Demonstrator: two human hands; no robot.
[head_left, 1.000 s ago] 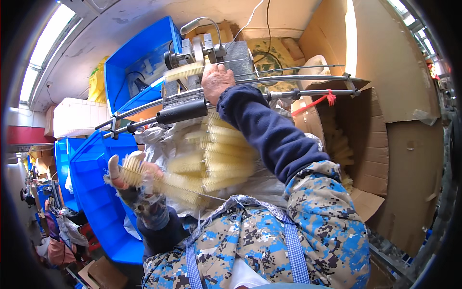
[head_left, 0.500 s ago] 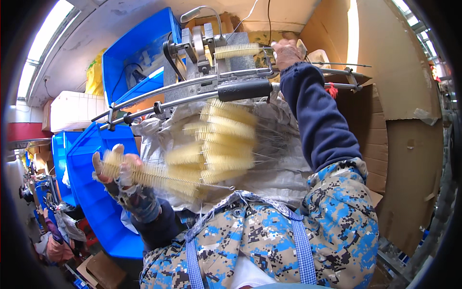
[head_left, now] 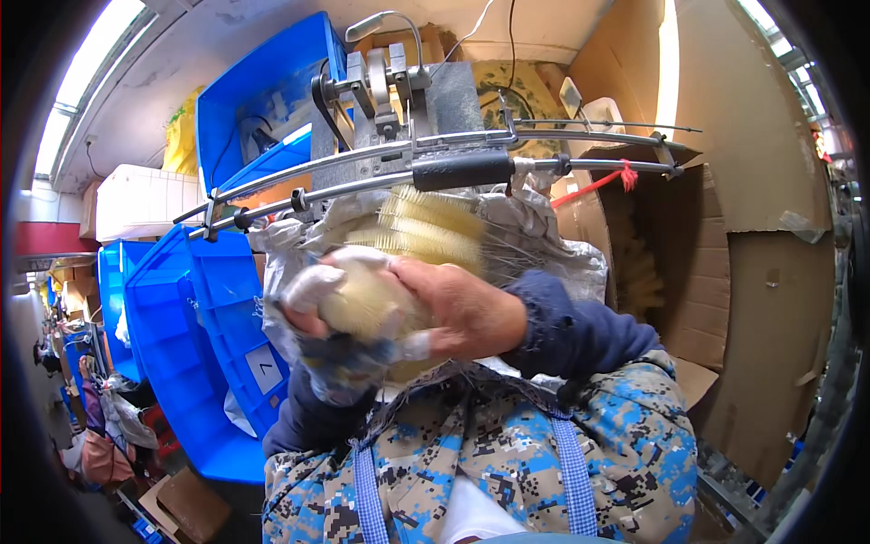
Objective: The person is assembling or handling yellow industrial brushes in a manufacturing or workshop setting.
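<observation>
My two hands are together above my lap, closed around a pale yellow bristled bottle brush (head_left: 362,304). The left hand (head_left: 319,313), with worn whitish coverings on its fingers, grips it from the left. My bare right hand (head_left: 467,304) wraps it from the right, its thumb along the near side. Motion blurs the bristles, and the fingers partly hide them, so I cannot tell whether more than one brush is held. Just beyond the hands lie several more bottle brushes (head_left: 426,227), their thin wire stems pointing right, on a whitish woven sheet (head_left: 580,258).
A grey bench machine (head_left: 390,91) with a spindle stands ahead. Metal rails with a black grip (head_left: 462,169) cross in front of it. A blue bin (head_left: 263,63) is behind, blue crates (head_left: 172,335) at left. An open cardboard box (head_left: 698,263) holds blurred bristly shapes at right.
My right hand has come back from the machine to meet the left. The brush seen at the spindle is gone from there. My left hand has moved right and inward.
</observation>
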